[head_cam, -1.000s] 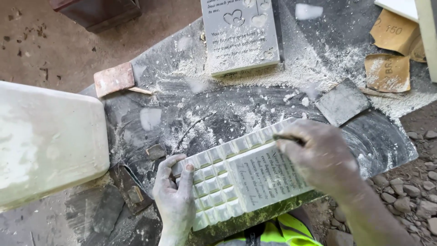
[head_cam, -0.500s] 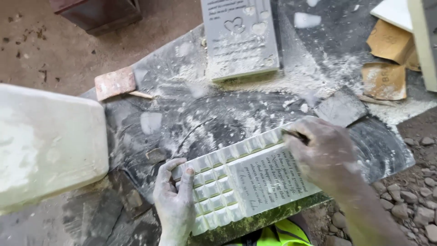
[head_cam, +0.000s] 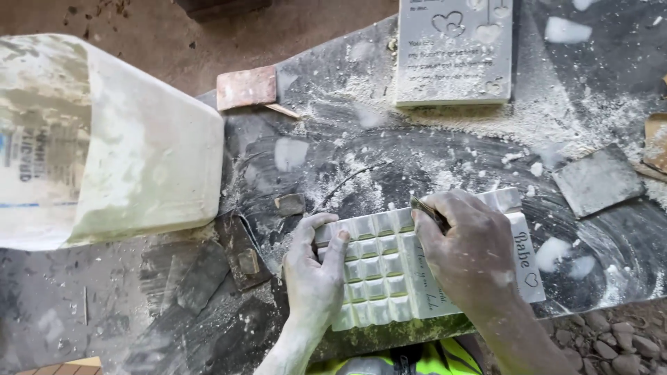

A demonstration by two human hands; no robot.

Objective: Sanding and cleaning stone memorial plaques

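A white cast plaque (head_cam: 385, 267) with a grid of raised squares and an engraved panel lies tilted on the dusty dark slab (head_cam: 417, 160) near its front edge. My left hand (head_cam: 314, 274) presses flat on the plaque's left end, fingers spread over the squares. My right hand (head_cam: 467, 251) rests on the engraved panel and pinches a small thin dark tool (head_cam: 429, 211) against the plaque's upper edge. Both hands are coated in white dust. A second grey engraved plaque (head_cam: 455, 52) with heart shapes lies at the far side of the slab.
A large dust-covered white container (head_cam: 104, 139) stands at the left. A reddish tile (head_cam: 245, 87) and a grey square tile (head_cam: 597, 179) lie on the slab amid white powder. Small stones (head_cam: 618, 340) cover the ground at the lower right. A yellow-green garment (head_cam: 424, 357) shows at the bottom.
The camera has moved closer and shifted. My right hand slid slightly left along the plaque's upper edge with the tool. My left hand stays on the plaque's left end.
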